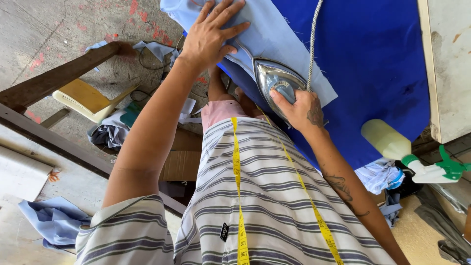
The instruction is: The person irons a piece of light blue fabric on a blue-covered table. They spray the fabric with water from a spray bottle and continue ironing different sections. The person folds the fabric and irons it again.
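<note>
Over on the far left there's a crumpled heap of light blue cloth [54, 221] on the concrete floor [44, 29], a dark wooden beam [59, 76] slanting above it, and a yellow plastic chair [88, 98] tipped on its side. Now your left hand [211, 34] comes in, fingers spread and flat, gripping nothing, just pressing the pale blue fabric piece [274, 34] down onto the blue-covered desk [378, 68]. The yellow tape measure [238, 196] hangs down your striped shirt [255, 196] in two strands. Then the iron [274, 81]: it sits on the near edge of that fabric piece, close to the desk's edge by your body, and your right hand [301, 110] is wrapped over its handle, grip closed around it, thumb lying along the top. Its long axis runs on a diagonal, pointed nose toward your left hand and up-left in view, heel back toward your right wrist. That's the worry, I'd say: the nose aims fairly straight at your spread fingers, so a quick push along that line could bring hot metal against them, and the braided cord [314, 39] trailing up across the desk could drag over the fabric and wrinkle it. Resting too long in one spot might scorch the cloth as well. Further right, a spray bottle [392, 142] with a green trigger lies at the desk's edge, and a white panel [449, 64] closes off the corner.
</note>
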